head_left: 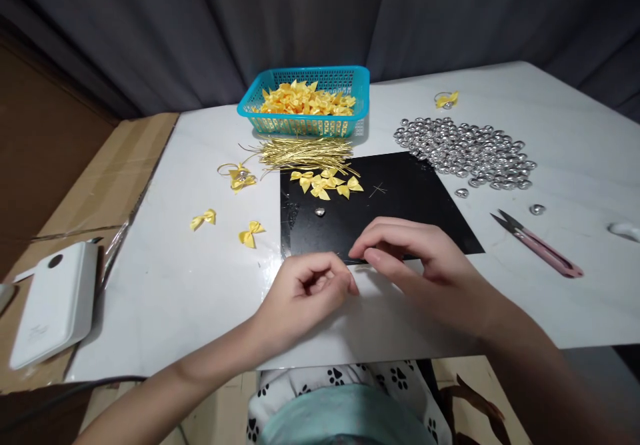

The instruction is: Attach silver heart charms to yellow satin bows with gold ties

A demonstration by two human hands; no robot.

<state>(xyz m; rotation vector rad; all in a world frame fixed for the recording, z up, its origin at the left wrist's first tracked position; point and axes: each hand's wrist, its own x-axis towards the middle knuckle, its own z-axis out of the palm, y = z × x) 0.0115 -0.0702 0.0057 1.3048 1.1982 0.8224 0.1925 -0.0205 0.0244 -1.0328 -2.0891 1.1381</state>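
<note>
two bare hands, the curled left hand [313, 292] and the arched right hand [425, 258], are close together by the near edge of a flat black mat [420, 192]; i cannot tell whether either pinches anything. just beyond the left hand lies a small silver heart-shaped bead [320, 212], and past it a cluster of yellow ribbon bows [320, 185]. the bows look light, soft and easily creased, best taken at the centre knot; the bead should be hard and slippery, best pinched across its sides. farther out, thin gold ties [305, 154] look bendable; right of the grip lie pink-handled metal snips [543, 247].
</note>
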